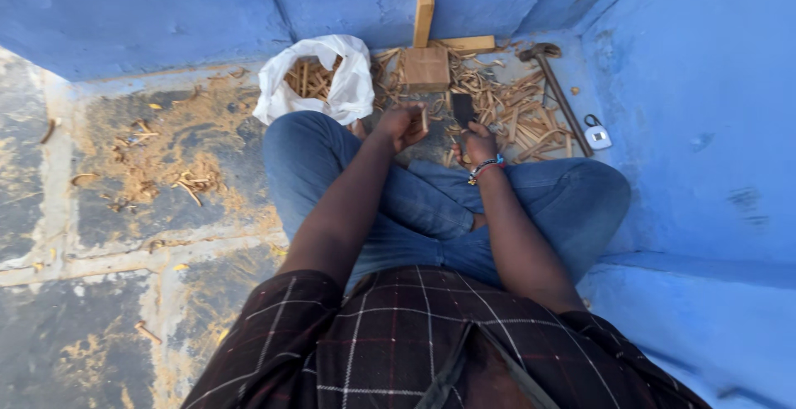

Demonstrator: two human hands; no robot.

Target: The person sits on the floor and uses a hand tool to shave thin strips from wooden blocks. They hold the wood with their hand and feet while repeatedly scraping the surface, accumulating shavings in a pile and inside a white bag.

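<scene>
Between crossed, jean-clad knees, the left hand (400, 125) closes around a short wooden stick (424, 119) held upright, while the right hand (478, 142) just beside it grips a dark flat blade (462, 109). Beyond both hands lie wood offcuts (506, 106) and a wooden block (426, 67); a white bag (352, 86) sits beyond the left, a hammer (557, 86) beyond the right.

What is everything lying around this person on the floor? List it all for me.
Plastic bag: one, white, holding wood sticks, by left knee.
Wood block: one, tan, against the wall.
Upright wood piece: one, tan, behind the block.
Wood offcuts: many, tan, strewn ahead.
Hammer: one, dark, at right.
Small tag device: one, white, by the hammer.
Sawdust: tan patch, left floor.
Left hand: holds a small wood stick.
Right hand: holds a dark blade.
</scene>
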